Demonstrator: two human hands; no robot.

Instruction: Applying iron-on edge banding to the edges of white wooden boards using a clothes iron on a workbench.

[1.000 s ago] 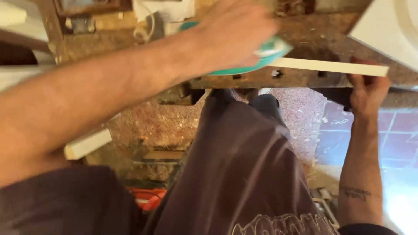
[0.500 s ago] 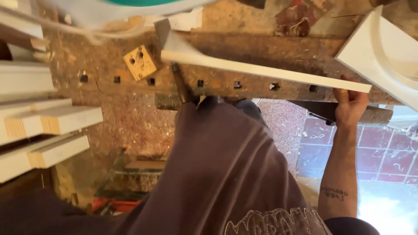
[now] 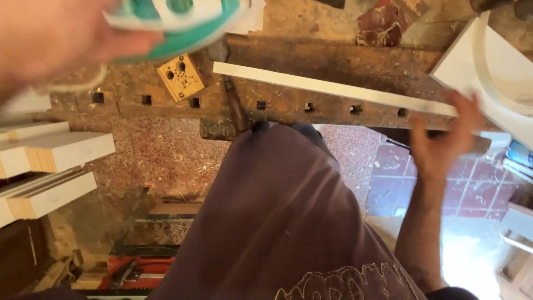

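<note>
I see my left hand (image 3: 61, 33) clamped on a teal and white tool (image 3: 183, 19), raised above the bench (image 3: 333, 61). The white strip (image 3: 333, 89) lies lengthwise along the bench, running left to right. My right hand (image 3: 444, 139), fingers spread, hovers at its right end, nearer than the left.

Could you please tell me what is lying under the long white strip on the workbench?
The long white strip rests on a rusty workbench rail with square holes along its front. The right hand touches the strip's far end, blurred, hiding what lies under that end.
</note>
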